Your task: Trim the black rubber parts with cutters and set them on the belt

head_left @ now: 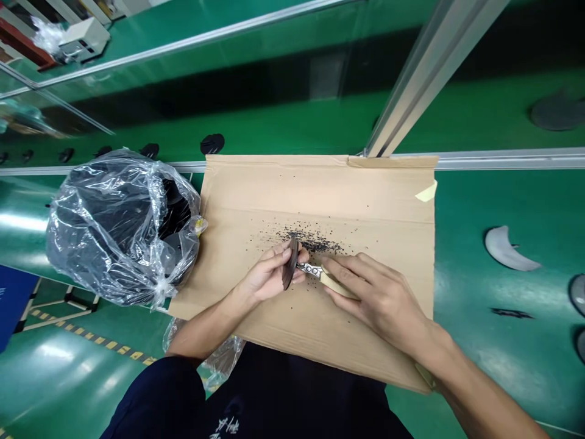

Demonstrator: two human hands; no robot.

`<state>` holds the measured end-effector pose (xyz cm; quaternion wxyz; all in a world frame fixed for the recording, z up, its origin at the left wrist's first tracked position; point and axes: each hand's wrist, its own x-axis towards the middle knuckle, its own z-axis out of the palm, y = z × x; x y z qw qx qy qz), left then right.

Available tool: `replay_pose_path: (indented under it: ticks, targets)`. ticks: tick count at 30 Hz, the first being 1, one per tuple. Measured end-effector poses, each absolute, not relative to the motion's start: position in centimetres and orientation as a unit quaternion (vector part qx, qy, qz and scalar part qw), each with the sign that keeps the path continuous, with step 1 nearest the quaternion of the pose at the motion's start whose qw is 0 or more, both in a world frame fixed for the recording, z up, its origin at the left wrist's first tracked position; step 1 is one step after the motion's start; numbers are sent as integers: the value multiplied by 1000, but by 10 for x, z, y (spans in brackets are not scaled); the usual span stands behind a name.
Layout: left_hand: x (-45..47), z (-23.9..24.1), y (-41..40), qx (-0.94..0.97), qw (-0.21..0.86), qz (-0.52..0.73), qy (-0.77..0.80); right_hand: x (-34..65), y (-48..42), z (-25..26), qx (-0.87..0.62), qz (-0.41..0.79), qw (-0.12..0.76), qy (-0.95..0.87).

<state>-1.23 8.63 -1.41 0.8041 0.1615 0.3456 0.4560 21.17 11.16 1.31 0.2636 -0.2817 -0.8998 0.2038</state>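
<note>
At the centre of the frame, the left hand [273, 272] grasps a thin dark part [290, 263]; just right of it, the right hand [372, 288] grips a pale-handled metal tool [315, 271], its tip at the part; black scraps [317, 244] lie above them on cardboard [274, 190]; a clear plastic bag [107, 228] fills the middle left.

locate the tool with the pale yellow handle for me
The tool is near the middle of the head view, in the right hand above the cardboard sheet, its metal end at the dark piece in the left hand.
</note>
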Motion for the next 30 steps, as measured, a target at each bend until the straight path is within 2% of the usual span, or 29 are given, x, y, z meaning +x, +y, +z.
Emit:
replay_pose_path:
  ticks: [5,9,14,18,23,30]
  targets:
    - [-10,-16,85,154,808,458,338,210,109,13,-280,191,283,-897]
    - [-16,-13,87,178,775,482,369,226,117,15,-310,145,257,-904]
    - [-47,4,142,390,586,518,486,267,138,0,-368,101,220,-898]
    - [-64,23,236,600,392,407,566,282,151,-17,-415,83,269,-865]
    - [-61,26,322,653,329,361,578,286,144,-23,-419,83,281,-859]
    - [-114,10,326,694,243,250,630,286,135,-30,-444,78,250,-857]
